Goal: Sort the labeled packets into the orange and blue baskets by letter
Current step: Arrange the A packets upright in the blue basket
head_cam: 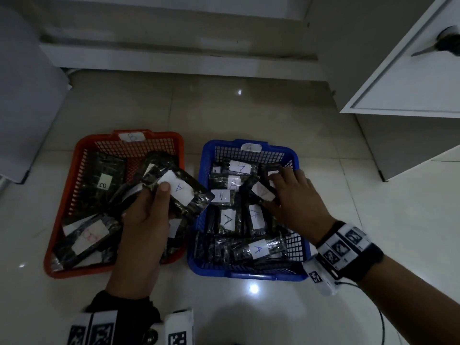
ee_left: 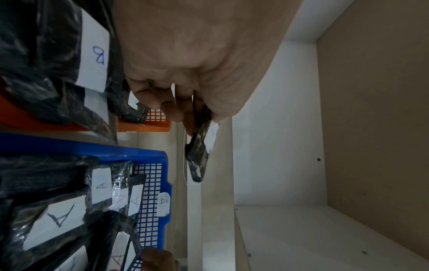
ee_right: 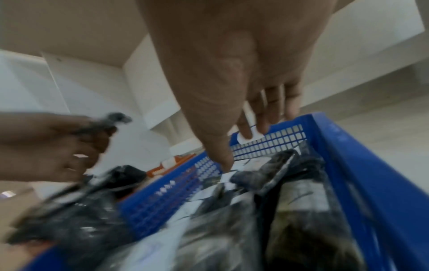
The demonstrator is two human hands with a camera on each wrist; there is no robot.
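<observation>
An orange basket tagged B sits on the left of the floor, a blue basket tagged A on the right. Both hold several dark packets with white labels. My left hand pinches a dark packet labelled A, thumb on its label, above the orange basket's right side. The left wrist view shows that packet edge-on in the left hand. My right hand reaches into the blue basket with straight fingers lying on packets; a pink-lettered packet lies by its thumb. The blurred right wrist view shows my right hand over the blue basket.
A B-labelled packet lies in the orange basket, A-labelled ones in the blue. An open white cabinet door hangs at the right, a white plinth runs along the back. Glossy floor tiles surround the baskets.
</observation>
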